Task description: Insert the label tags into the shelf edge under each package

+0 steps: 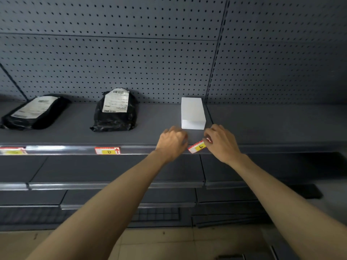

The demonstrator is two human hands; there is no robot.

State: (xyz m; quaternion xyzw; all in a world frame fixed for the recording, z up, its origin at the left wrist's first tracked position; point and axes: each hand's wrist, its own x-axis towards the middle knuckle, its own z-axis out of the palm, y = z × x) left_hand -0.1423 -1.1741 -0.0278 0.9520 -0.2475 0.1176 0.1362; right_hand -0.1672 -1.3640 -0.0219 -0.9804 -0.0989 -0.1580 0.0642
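A white box (192, 113) stands on the grey shelf (150, 134), with two black mailer bags (115, 109) (34, 112) further left. My right hand (220, 142) pinches a red-and-yellow label tag (197, 146), tilted, at the shelf edge strip (75, 150) just below the box. My left hand (171, 142) rests curled on the strip beside the tag's left end; what its fingers touch is hidden. One tag (107, 150) sits in the strip under the middle bag, and another (12, 150) under the far-left bag.
A perforated grey back panel (131, 62) rises behind the shelf. Lower grey shelves (112, 184) step out beneath my forearms. The tiled floor (169, 244) shows at the bottom. The shelf bay to the right of the box (272, 122) holds nothing.
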